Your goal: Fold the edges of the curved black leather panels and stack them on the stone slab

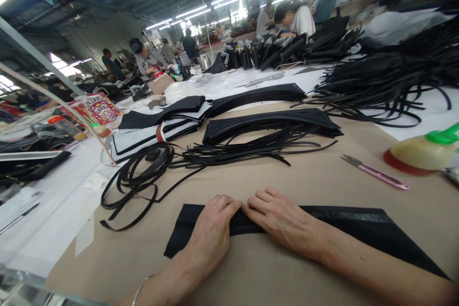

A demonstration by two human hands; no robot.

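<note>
A long black curved panel (340,227), leather-like, lies flat on the brown sheet, with a shiny dark strip along its far edge. My left hand (215,222) presses on its left part, fingers closed together at the far edge. Close beside it, my right hand (276,217) has its fingers curled over the same edge, and the fingertips of both hands almost meet. Under my fingers the edge is hidden. Just beyond the hands lie a bundle of thin black strips (229,153) and a stack of black curved panels (272,123).
Pink-handled thread snips (375,171) and a squeeze bottle (416,153) with a green cap lie at the right. Coiled black strips (134,186) rest at the left. A heap of black straps (387,76) fills the back right. Co-workers (148,55) sit farther off.
</note>
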